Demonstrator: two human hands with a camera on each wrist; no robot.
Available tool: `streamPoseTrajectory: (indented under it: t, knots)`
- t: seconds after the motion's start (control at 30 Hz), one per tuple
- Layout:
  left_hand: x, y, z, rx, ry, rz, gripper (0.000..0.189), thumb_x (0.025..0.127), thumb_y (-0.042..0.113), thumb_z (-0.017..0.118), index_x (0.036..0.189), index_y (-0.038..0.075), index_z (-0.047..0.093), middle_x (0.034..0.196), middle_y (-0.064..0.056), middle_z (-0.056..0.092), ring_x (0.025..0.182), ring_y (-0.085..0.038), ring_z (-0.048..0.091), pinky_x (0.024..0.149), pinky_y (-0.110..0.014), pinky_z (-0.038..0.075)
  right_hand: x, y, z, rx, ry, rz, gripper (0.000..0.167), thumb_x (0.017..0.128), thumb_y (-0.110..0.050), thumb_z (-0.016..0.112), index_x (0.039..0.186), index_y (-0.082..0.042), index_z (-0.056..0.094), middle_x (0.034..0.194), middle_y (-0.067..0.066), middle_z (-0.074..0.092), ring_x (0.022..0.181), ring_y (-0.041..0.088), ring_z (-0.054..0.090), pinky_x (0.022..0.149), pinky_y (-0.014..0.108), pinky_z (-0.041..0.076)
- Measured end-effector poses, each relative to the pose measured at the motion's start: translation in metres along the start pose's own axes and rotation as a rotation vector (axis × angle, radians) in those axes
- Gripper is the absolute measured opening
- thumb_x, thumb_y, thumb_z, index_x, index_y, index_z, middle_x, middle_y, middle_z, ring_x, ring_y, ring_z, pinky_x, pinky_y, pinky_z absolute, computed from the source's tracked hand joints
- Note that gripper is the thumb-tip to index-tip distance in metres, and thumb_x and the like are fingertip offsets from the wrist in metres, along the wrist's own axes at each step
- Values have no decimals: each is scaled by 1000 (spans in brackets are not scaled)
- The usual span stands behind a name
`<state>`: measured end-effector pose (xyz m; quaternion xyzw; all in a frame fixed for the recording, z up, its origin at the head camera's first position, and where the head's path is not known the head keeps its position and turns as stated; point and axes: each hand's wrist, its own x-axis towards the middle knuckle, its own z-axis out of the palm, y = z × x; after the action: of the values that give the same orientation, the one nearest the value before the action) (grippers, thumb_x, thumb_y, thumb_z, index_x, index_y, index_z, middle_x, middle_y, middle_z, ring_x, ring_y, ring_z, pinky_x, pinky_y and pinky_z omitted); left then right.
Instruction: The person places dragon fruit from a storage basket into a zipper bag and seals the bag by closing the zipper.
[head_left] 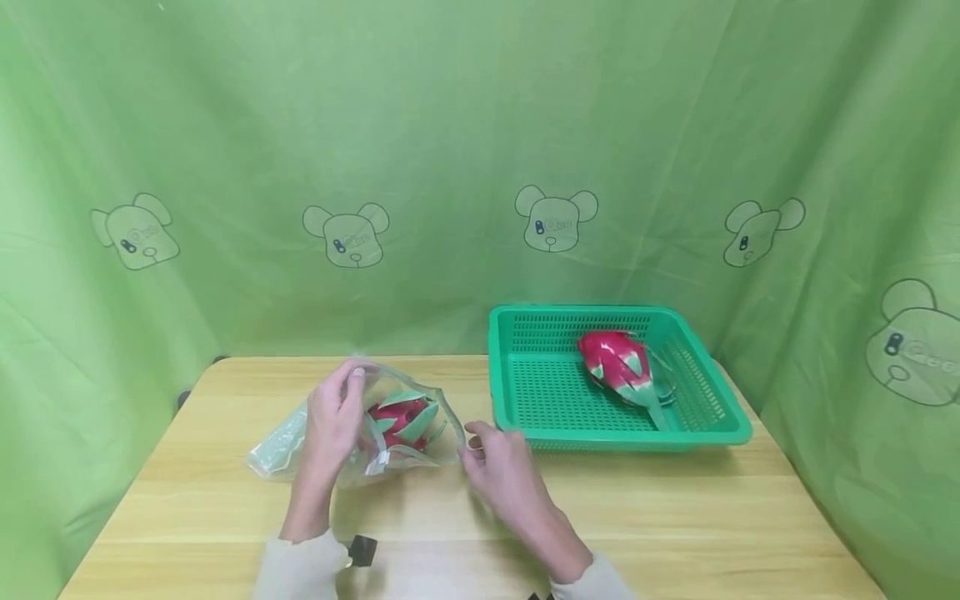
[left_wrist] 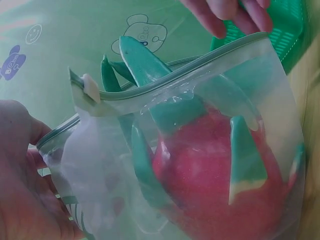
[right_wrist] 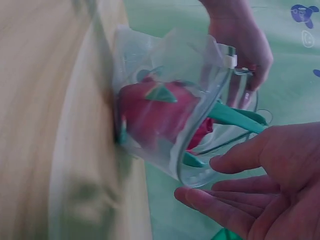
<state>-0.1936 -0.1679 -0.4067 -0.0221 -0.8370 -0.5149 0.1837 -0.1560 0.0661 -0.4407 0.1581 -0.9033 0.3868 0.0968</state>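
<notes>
So your left hand pinches the mouth of the clear plastic zip bag at centre-left, pink dragon fruit already inside. Right hand hovers spread; likely grab the rim next. Farther right, green mesh basket holds another.

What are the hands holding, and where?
The left hand grips the zip bag with the dragon fruit by its open rim. The right hand holds nothing.
</notes>
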Motion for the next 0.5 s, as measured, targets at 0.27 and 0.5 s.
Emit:
streamPoseTrajectory:
  t: [0.27, 0.5]
  knots:
    - [0, -1, 0, -11, -11, -26, 31, 108, 22, 45, 119, 8, 71, 121, -11, 71, 94, -32, 63, 96, -50, 50, 1, 8, 11, 9, -23, 40, 37, 90, -1, 72, 125, 8, 64, 95, 20, 75, 79, 24, 76, 66, 21, 60]
    - [1, 1, 0, -14, -3, -13, 31, 108, 21, 45, 119, 8, 71, 119, -10, 72, 74, -31, 55, 84, -42, 51, 3, 16, 21, 108, 3, 73, 33, 90, 2, 72, 122, 5, 65, 96, 20, 75, 82, 25, 76, 68, 21, 60]
